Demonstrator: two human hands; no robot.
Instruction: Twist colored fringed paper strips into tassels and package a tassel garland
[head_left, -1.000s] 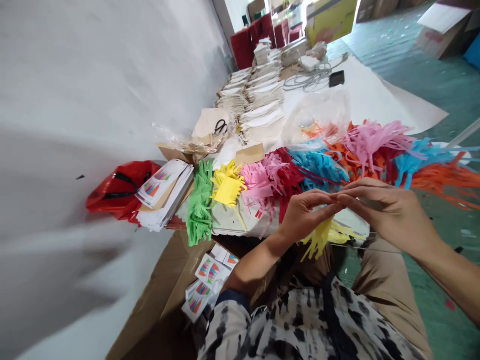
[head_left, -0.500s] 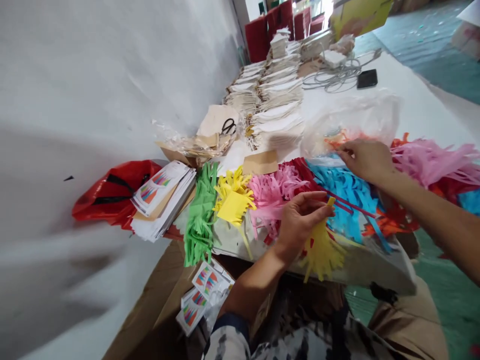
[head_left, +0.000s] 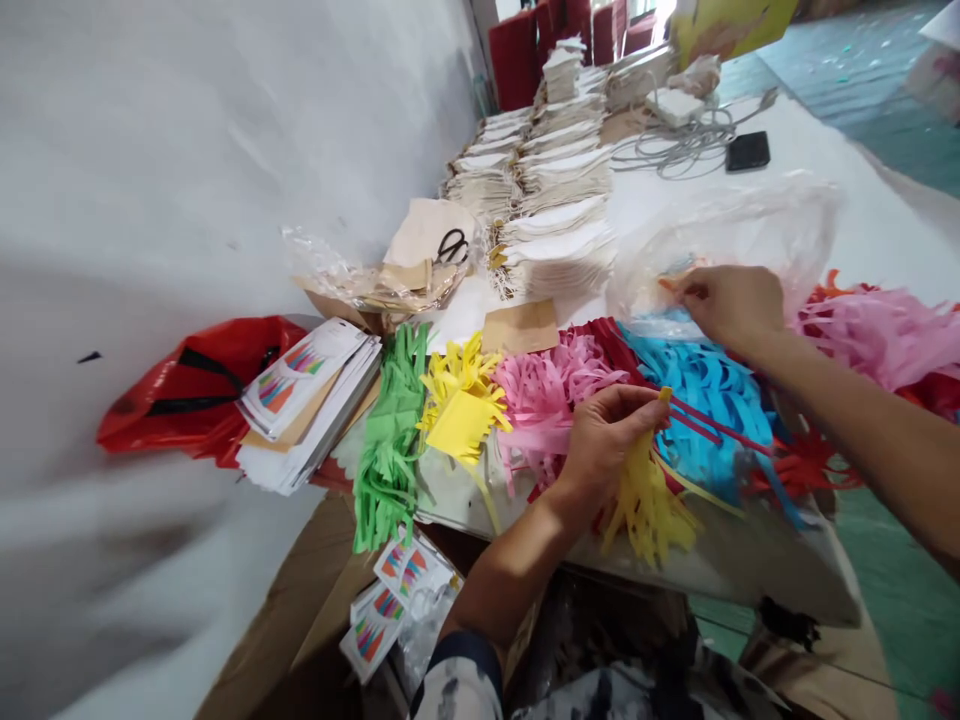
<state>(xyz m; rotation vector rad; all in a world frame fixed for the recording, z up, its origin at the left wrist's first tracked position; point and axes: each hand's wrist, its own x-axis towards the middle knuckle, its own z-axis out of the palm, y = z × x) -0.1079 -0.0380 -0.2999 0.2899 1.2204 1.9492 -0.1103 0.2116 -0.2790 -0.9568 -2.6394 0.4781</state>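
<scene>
My left hand (head_left: 609,440) is closed, pinching the folded top of a yellow tissue-paper tassel (head_left: 651,510). Its cut strips hang down over the table's front edge. My right hand (head_left: 731,305) is at the clear plastic bag (head_left: 787,235), fingers pinched, with a small orange piece (head_left: 667,284) showing at the fingertips. Beneath that hand lie blue fringed paper strips (head_left: 690,400). Pink fringe (head_left: 547,380), more yellow fringe (head_left: 465,415) and green fringe (head_left: 390,430) lie in a row to the left. Dark red strips (head_left: 607,345) lie between the pink and the blue.
Stacks of white, string-edged sheets (head_left: 562,245) run along the wall. Scissors (head_left: 452,245), a brown card (head_left: 520,327), printed cards (head_left: 307,375) and a red bag (head_left: 187,390) are at left. Cables (head_left: 682,145) and a black box (head_left: 748,151) lie farther back. More pink fringe (head_left: 885,330) lies right.
My right hand has shifted slightly left over the plastic bag, its fingers closer together. My left hand still holds the yellow tassel. The view has moved slightly.
</scene>
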